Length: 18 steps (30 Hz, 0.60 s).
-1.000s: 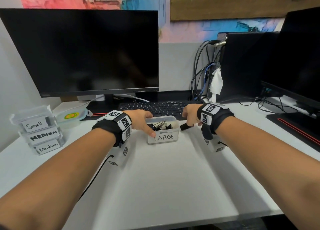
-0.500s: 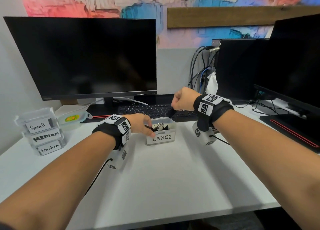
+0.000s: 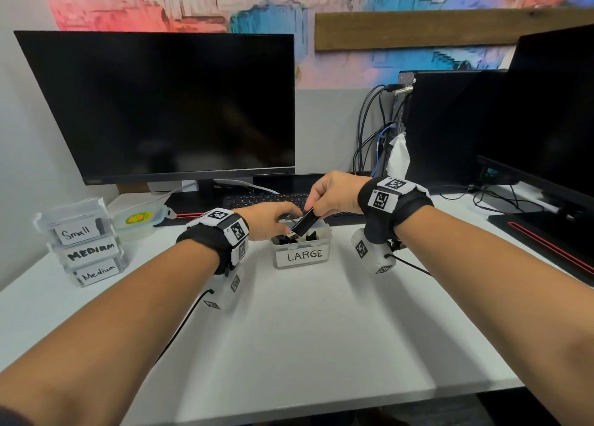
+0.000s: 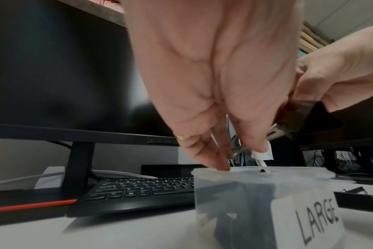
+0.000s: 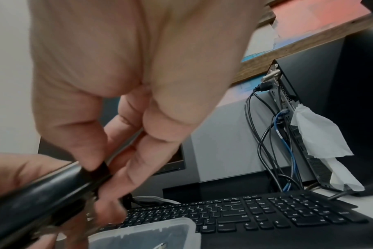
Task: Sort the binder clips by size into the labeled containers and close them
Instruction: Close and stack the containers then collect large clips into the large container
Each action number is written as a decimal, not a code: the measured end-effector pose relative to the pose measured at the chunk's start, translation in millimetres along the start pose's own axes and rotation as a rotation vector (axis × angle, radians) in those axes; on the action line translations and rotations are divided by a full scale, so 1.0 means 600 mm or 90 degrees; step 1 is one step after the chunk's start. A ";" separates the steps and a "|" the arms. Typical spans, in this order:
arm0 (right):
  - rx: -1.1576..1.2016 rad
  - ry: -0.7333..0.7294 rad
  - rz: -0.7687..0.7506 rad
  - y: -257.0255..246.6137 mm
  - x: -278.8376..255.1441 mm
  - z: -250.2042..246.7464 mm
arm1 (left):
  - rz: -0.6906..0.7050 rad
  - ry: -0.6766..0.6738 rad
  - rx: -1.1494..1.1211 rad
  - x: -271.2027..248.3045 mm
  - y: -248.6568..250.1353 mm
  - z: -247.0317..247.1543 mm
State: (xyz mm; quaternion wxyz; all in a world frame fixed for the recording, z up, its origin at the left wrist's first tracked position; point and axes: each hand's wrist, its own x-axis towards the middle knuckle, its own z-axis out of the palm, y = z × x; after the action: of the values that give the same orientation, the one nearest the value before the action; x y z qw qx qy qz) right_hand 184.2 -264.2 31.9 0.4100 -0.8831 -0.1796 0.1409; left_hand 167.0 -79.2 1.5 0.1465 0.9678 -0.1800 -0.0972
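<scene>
A clear tub labelled LARGE (image 3: 302, 254) stands open mid-desk with black clips inside. My right hand (image 3: 324, 197) pinches a large black binder clip (image 3: 307, 221) tilted just above the tub; the right wrist view shows the fingers (image 5: 126, 168) on that clip (image 5: 43, 193). My left hand (image 3: 273, 220) is at the tub's left rim (image 4: 204, 171). Its fingertips (image 4: 257, 148) pinch a silver wire handle (image 4: 236, 151); I cannot tell which clip it belongs to. Another black clip (image 4: 351, 200) lies on the desk right of the tub.
Closed tubs labelled Small (image 3: 75, 233), MEDIUM (image 3: 91, 252) and Medium (image 3: 96, 274) are stacked at the left. A clear lid with a yellow-green sticker (image 3: 138, 218) lies behind them. A keyboard (image 3: 257, 200), monitor (image 3: 160, 104) and cables (image 3: 373, 136) stand behind the tub.
My right hand lifted the clip from the desk right of the tub and brought it over the opening. My left hand moved from the tub's side up to its rim.
</scene>
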 end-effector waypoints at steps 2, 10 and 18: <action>0.015 -0.006 0.004 0.003 0.001 0.001 | 0.005 0.013 0.008 0.003 -0.001 0.000; 0.000 0.004 0.060 0.018 0.016 0.010 | -0.018 0.011 0.009 0.016 -0.009 0.006; -0.148 0.016 0.098 0.023 0.026 0.021 | -0.036 0.020 -0.006 0.026 0.010 0.016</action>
State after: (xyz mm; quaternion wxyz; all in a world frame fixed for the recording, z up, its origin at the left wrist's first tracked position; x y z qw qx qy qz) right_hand 196.3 -257.4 11.7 0.2949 -0.9375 -0.1215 0.1390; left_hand 177.1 -93.0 -7.8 0.1512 0.9733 -0.1494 -0.0872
